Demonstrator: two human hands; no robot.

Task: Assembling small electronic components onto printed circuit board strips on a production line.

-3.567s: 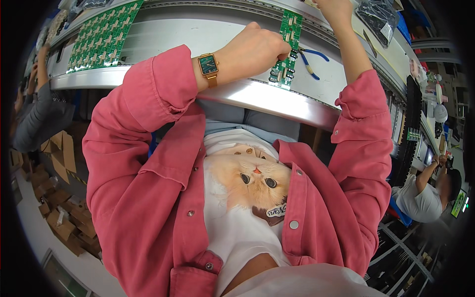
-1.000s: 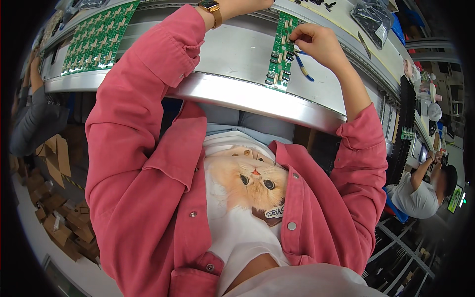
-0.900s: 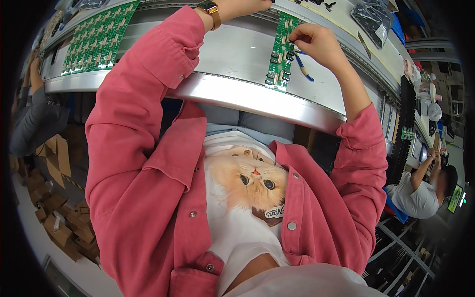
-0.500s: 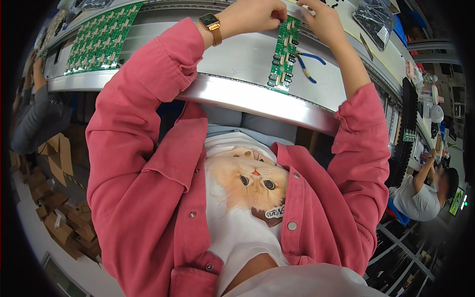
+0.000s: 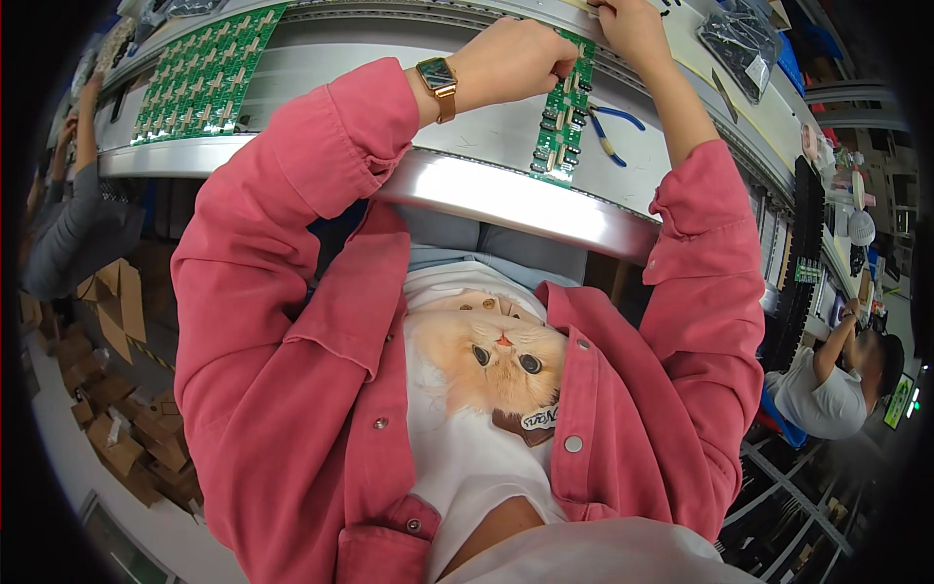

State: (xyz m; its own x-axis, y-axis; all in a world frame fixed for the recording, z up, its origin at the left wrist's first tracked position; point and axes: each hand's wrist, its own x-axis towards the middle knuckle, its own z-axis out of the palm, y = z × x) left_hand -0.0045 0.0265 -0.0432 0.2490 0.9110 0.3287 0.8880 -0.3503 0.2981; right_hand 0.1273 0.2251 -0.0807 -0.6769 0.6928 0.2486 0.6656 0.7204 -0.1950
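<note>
A narrow green circuit board strip (image 5: 557, 136) lies on the grey worktop, its long side running away from me. Small black and pale parts sit along it. My left hand (image 5: 520, 60), with a watch at the wrist, is over the far part of the strip. Its fingers are curled and pinched at the board; what is between them is hidden. Beyond the strip's far end, my right hand (image 5: 632, 31) reaches to the top edge of the view, where its fingertips are cut off. Blue-handled pliers (image 5: 610, 134) lie just right of the strip.
A large green panel of circuit boards (image 5: 202, 83) lies at the left of the worktop. A metal rail (image 5: 516, 195) forms the near edge. Tweezers (image 5: 725, 94) and a dark bag (image 5: 741, 54) are at the right. Other people sit at both sides.
My left hand has come nearer along the strip, its fingers now over the board. My right hand has moved farther away, toward the top edge. The strip and pliers appear nearly unmoved.
</note>
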